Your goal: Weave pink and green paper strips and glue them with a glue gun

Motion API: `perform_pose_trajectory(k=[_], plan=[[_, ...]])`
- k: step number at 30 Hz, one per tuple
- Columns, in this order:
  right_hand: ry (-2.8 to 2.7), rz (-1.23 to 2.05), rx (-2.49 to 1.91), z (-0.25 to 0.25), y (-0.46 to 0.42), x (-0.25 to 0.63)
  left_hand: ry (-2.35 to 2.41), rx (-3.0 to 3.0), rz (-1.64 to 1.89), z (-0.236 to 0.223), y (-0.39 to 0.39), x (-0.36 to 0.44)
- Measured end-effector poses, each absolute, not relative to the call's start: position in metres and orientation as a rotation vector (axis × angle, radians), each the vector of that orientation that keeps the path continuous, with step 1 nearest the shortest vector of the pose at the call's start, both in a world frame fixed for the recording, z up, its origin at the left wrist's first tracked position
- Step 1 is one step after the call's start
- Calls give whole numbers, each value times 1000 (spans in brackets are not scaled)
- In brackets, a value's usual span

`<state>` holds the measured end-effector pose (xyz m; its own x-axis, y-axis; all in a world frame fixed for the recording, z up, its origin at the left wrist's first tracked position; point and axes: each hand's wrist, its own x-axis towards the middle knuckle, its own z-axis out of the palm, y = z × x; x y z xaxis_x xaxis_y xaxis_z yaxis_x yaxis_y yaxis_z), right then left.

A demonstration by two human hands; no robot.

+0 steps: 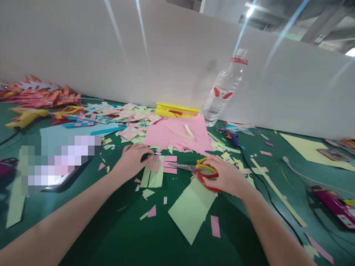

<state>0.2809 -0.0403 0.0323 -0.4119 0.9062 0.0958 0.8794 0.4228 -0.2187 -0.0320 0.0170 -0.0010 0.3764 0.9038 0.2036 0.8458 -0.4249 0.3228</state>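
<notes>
My left hand is closed, its fingertips on the upper left edge of a small woven paper piece. Light green strips hang down from this weave, and pink strips stick out to its right. My right hand is closed around the yellow and red handles of a pair of scissors. The scissor blades point left and their tips reach the pink strip ends. Just below the scissors lies a light green paper sheet, tilted on the table.
Behind my hands lie a pink sheet, a heap of woven paper pieces and a tilted water bottle. Glue guns lie left and right, the right one's black cable running forward. Scraps litter the green table.
</notes>
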Motion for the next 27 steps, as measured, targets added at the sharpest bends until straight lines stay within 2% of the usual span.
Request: perform_pose_trajectory(k=[19,27], plan=[[-2416,467,-1630,51,-40,314,1587,2458,519,-2,18,-33],[-2256,137,-1653,46,-35,320,1582,2473,530,-3,19,-34]])
